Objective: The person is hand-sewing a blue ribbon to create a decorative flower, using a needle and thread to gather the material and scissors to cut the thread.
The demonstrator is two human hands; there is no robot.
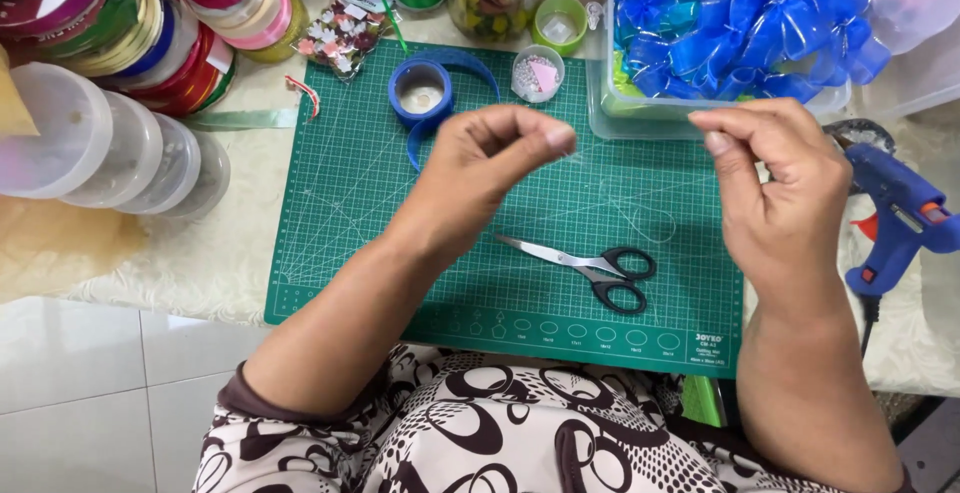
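Hands, left (500, 158) and right (775, 188), pinch a thin clear thread (640, 215) above scissors (590, 265)

My home craft table: green gridded cutting mat (380, 243) on lace-patterned cloth, stacked spools of coloured satin ribbon (180, 33), blue hot-glue gun (900, 218), clear plastic tub of blue ribbon bows (740, 28), white tiled floor (90, 403) below.

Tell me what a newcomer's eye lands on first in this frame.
Two hands, left hand and right hand, are raised over a green cutting mat, fingers pinched as if on a fine thread. Black-handled scissors lie on the mat below them. A clear box of blue ribbon bows sits at the top right.
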